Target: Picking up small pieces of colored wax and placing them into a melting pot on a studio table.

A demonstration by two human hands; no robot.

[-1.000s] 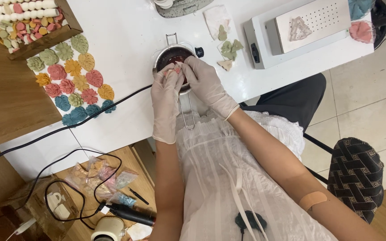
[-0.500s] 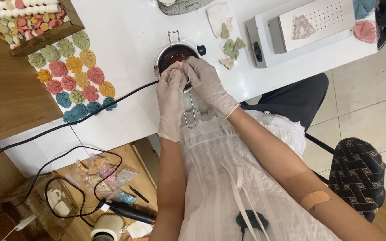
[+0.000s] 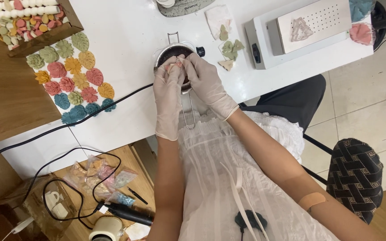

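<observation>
Head view: gloved left hand [image 3: 168,85] and right hand [image 3: 206,80] fingers pinch pink piece [image 3: 175,66] over pot [image 3: 175,52].

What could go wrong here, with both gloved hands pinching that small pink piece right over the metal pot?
The small pink piece sits only in the fingertips of the left hand and right hand; a slip could drop it into the dark liquid in the metal pot. A nudge on the pot's wire handle, which overhangs the table edge, might tip it.

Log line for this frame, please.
left hand: on pink piece | right hand: on pink piece | over pot
</observation>
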